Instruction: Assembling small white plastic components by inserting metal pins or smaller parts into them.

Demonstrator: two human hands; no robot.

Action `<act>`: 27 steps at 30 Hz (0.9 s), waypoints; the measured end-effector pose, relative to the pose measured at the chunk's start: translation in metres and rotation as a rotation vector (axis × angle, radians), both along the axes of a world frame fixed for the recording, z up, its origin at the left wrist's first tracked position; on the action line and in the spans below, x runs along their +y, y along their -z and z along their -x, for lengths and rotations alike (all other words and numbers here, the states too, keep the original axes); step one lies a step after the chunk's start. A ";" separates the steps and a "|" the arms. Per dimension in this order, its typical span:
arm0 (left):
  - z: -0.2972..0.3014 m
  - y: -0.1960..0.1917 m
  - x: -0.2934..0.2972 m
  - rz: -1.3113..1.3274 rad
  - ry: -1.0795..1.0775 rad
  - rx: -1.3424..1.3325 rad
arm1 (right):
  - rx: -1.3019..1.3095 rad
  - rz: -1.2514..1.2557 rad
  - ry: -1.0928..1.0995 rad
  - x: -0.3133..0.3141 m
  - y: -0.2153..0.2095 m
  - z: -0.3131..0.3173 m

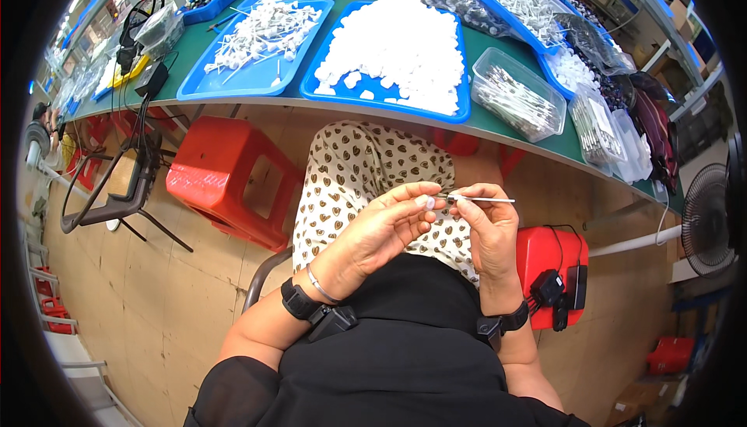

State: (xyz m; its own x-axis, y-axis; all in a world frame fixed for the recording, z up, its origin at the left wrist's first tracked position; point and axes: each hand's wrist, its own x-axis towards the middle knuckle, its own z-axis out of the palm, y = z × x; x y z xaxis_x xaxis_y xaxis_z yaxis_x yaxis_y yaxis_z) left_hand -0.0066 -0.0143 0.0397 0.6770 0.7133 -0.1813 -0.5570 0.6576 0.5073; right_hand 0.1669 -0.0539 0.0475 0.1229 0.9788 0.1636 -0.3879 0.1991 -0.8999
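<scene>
Above my lap, both hands meet fingertip to fingertip. My right hand (pixel 493 228) pinches a thin white stick (pixel 502 200) between thumb and forefinger, its plain end pointing right. A slim dark section shows between the two hands, toward the stick's left end. My left hand (pixel 381 228) is closed in a pinch at that end, with a small white round cap (pixel 429 203) at its thumb and fingertips. Whether cap and stick are joined cannot be made out. Beyond my knees, a blue tray (pixel 310 84) holds a heap of small white pieces.
Left of it, another blue tray (pixel 233 84) holds white stemmed pieces. A clear plastic box (pixel 520 94) of thin sticks stands near the green table's edge (pixel 572 147). Red stools (pixel 226 178) flank me; devices with cables (pixel 552 291) lie on the right one. A fan (pixel 706 221) stands far right.
</scene>
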 end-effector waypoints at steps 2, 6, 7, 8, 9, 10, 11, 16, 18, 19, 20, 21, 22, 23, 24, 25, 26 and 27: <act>0.000 0.004 0.001 -0.038 -0.035 0.013 | -0.012 0.003 0.013 0.000 0.000 0.000; -0.001 0.003 -0.001 -0.068 -0.048 0.054 | -0.037 0.007 0.036 0.000 0.002 0.000; -0.001 0.002 -0.002 -0.085 -0.058 0.074 | -0.045 0.009 0.041 0.000 0.002 0.000; -0.001 0.002 -0.002 -0.103 -0.068 0.093 | -0.046 0.009 0.042 0.000 0.002 0.000; -0.001 0.002 -0.002 -0.103 -0.068 0.093 | -0.055 0.013 0.050 0.000 0.003 0.000; -0.001 0.002 -0.003 -0.113 -0.075 0.105 | -0.065 0.016 0.058 0.000 0.004 0.000; -0.001 0.002 -0.003 -0.123 -0.082 0.116 | -0.065 0.017 0.058 0.000 0.005 0.000; -0.001 0.002 -0.004 -0.122 -0.083 0.127 | -0.108 0.038 0.075 0.000 0.006 -0.001; -0.001 0.002 -0.003 -0.123 -0.085 0.128 | -0.098 0.028 0.073 0.000 0.005 0.001; -0.001 0.003 -0.002 -0.095 -0.076 0.097 | -0.088 0.018 0.072 0.000 0.004 0.002; 0.000 0.004 -0.001 -0.068 -0.068 0.066 | -0.088 0.018 0.071 -0.001 0.003 0.002; -0.001 0.004 0.000 -0.067 -0.069 0.066 | -0.114 0.001 0.078 -0.001 0.003 0.002; -0.001 0.004 0.001 -0.012 -0.061 0.029 | -0.139 -0.015 0.086 -0.002 0.002 0.002; -0.001 0.005 0.001 0.043 -0.053 -0.008 | -0.139 -0.015 0.085 -0.003 0.002 0.002; -0.001 0.008 0.002 0.043 -0.054 -0.008 | -0.170 -0.031 0.085 -0.004 0.000 0.003; -0.001 0.012 0.002 0.065 -0.034 -0.070 | -0.200 -0.047 0.085 -0.005 -0.001 0.003; -0.001 0.016 0.002 0.087 -0.014 -0.133 | -0.200 -0.046 0.084 -0.006 -0.001 0.004; -0.002 0.020 0.002 0.087 -0.015 -0.133 | -0.248 -0.066 0.083 -0.007 -0.002 0.004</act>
State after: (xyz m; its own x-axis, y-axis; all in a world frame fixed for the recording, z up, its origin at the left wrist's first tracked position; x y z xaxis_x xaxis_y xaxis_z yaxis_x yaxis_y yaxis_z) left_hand -0.0050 -0.0118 0.0200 0.6887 0.7089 -0.1523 -0.6252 0.6870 0.3703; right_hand 0.1627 -0.0612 0.0496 0.1508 0.9533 0.2615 -0.1367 0.2821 -0.9496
